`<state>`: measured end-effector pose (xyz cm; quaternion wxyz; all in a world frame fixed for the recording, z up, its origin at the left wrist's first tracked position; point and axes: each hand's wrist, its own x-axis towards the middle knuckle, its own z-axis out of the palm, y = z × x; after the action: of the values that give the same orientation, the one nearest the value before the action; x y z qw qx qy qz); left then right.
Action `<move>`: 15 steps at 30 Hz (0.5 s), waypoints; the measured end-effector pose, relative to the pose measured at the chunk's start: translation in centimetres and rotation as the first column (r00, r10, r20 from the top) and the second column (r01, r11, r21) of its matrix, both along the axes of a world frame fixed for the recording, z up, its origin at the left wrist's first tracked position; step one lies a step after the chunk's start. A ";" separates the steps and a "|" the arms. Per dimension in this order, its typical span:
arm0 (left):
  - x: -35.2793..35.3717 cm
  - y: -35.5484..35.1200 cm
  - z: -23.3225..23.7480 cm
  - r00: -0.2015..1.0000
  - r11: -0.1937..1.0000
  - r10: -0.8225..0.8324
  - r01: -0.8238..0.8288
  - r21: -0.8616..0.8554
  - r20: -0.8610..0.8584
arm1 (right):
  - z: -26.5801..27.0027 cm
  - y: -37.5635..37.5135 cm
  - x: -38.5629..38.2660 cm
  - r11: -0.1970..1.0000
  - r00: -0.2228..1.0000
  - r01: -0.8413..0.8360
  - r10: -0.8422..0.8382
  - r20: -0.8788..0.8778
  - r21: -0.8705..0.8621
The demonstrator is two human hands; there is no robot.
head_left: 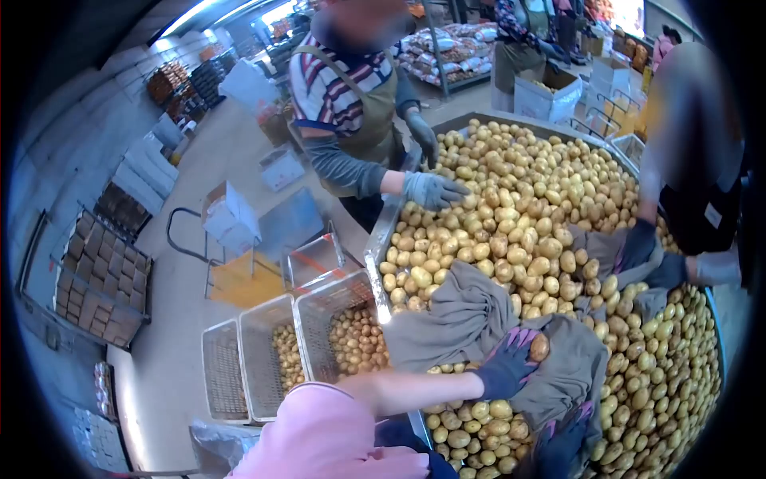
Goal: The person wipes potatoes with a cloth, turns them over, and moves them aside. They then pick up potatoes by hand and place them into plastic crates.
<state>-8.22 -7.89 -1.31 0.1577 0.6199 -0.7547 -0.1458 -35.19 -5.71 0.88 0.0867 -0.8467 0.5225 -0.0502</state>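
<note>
My left hand (pixel 504 369), in a dark glove with pink fingers, reaches over a grey cloth (pixel 570 351) spread on the potatoes. A single potato (pixel 539 346) sits between its fingers and thumb. Close to the bottom edge, my right hand (pixel 565 439), gloved alike, is at the lower part of that cloth, its fingers bent on the fabric; part of it lies in shadow. Another grey cloth (pixel 459 319) lies crumpled to the left of my left hand. Heaped potatoes (pixel 511 199) fill the metal-edged table (pixel 377 263) around both hands.
Across the table, a co-worker's gloved hand (pixel 433 190) rests at the potatoes. Another person's dark gloves (pixel 638 243) work on a cloth at the right. Plastic crates (pixel 267 351), some holding potatoes, stand left of the table. Behind them are a yellow cart (pixel 247 275) and stacked boxes (pixel 100 271).
</note>
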 end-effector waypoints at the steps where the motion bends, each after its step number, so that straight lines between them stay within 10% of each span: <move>1: -0.1 -1.2 0.2 1.000 1.000 -0.022 0.022 0.014 -0.003 | 0.2 -1.1 0.9 1.000 1.000 0.022 -0.022 -0.003 0.014; 3: -0.7 -5.0 1.0 0.993 0.995 -0.070 0.062 0.081 0.098 | -0.8 -4.9 2.9 0.969 0.941 0.237 -0.213 -0.264 0.064; 7: -3.0 -12.4 1.0 0.988 0.987 0.023 -0.046 0.153 0.150 | -3.3 -12.7 2.5 0.984 0.956 0.176 -0.177 0.232 0.026; 11: -2.9 -13.7 -1.3 0.997 0.971 0.078 -0.077 0.225 0.001 | 0.4 -10.6 3.1 0.967 0.962 0.211 -0.231 0.146 0.140; 15: 2.0 -8.4 0.5 0.984 0.981 -0.176 0.176 -0.078 -0.003 | 0.6 -2.7 -0.5 0.994 0.982 -0.107 0.110 0.156 -0.032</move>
<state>-6.21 -16.32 -0.78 0.1717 0.5435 -0.8109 -0.1328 -35.66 -8.36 1.45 0.1204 -0.8683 0.4664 -0.1183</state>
